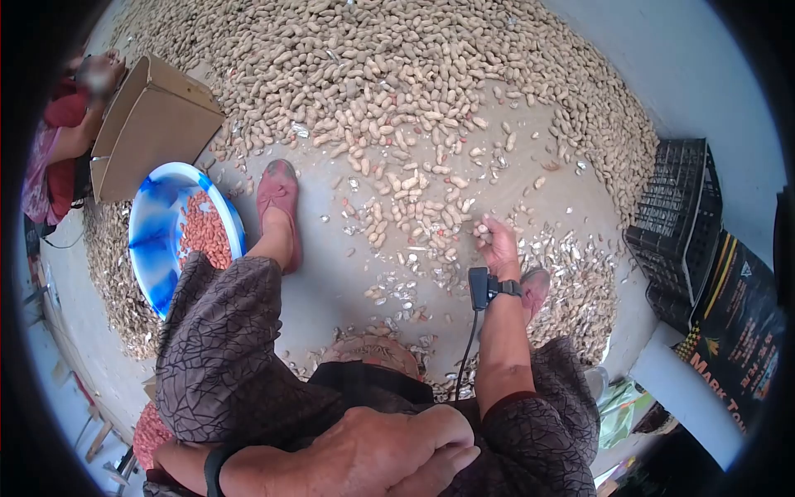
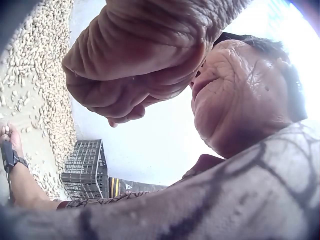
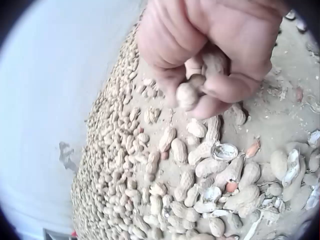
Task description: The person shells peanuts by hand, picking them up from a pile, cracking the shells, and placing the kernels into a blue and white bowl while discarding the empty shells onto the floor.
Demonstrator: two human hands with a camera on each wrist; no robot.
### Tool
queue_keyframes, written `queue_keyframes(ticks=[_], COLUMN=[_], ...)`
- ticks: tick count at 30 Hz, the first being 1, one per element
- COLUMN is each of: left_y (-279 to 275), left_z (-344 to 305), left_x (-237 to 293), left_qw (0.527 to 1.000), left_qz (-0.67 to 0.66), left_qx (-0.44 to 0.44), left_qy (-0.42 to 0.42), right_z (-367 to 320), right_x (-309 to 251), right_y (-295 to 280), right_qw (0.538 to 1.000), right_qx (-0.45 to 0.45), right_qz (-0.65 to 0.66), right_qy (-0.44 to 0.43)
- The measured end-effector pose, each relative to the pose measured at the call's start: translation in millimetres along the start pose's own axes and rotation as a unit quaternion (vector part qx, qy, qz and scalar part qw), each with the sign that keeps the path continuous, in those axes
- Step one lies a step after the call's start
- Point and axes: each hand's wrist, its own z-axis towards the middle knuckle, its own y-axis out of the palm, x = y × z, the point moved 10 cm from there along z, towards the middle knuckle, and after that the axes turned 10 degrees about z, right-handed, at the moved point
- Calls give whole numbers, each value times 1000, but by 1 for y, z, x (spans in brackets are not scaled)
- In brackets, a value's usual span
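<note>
In the right wrist view my right hand (image 3: pixel 215 45) grips peanuts in their shells, one pale peanut (image 3: pixel 187 96) showing at the fingertips. Beneath it unshelled peanuts (image 3: pixel 186 180) lie on the floor among split shells (image 3: pixel 224 151). The head view has this right hand (image 1: pixel 498 247) low over the scattered nuts. My left hand (image 1: pixel 364 454) is raised close to the head camera, well away from the nuts on the floor. Its fingers are curled in the left wrist view, where the hand (image 2: pixel 135 55) is near the face; no held thing shows there.
A blue and white basin (image 1: pixel 147 240) with red kernels (image 1: pixel 204 232) stands at the left, beside a cardboard box (image 1: pixel 153 124). Another person (image 1: pixel 66 149) sits beyond the box. Black crates (image 1: pixel 675 215) and a printed sack (image 1: pixel 737 331) are at the right. A large peanut heap (image 1: pixel 373 58) lies ahead.
</note>
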Motion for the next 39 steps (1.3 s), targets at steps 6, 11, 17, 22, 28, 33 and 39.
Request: queue_keyframes(ticks=[6, 11, 17, 22, 28, 33, 39], left_y=[1, -4, 7, -21, -56, -58, -52], left_z=[3, 6, -6, 5, 24, 33, 35], left_x=[-4, -1, -31, -23, -21, -24, -14], left_qw=[1000, 1000, 969, 956, 957, 966, 988], left_qz=[4, 22, -116, -254, -220, -174, -86], left_qx=[-6, 18, -68, 67, 175, 180, 127], left_qy=[-23, -1, -207, -129, -68, -70, -35], right_z=[21, 27, -36, -86, -191, -257, -296], right_x=[-14, 5, -22, -56, -114, -146, -164], right_y=[6, 4, 58, 133, 227, 259, 264], right_qw=[885, 928, 995, 962, 919, 916, 876], right_qx=[125, 98, -36, -235, -381, -375, -335], right_qz=[-408, -334, -83, 139, 94, -95, -288], right_qy=[-184, -135, -33, 28, -29, -102, -196])
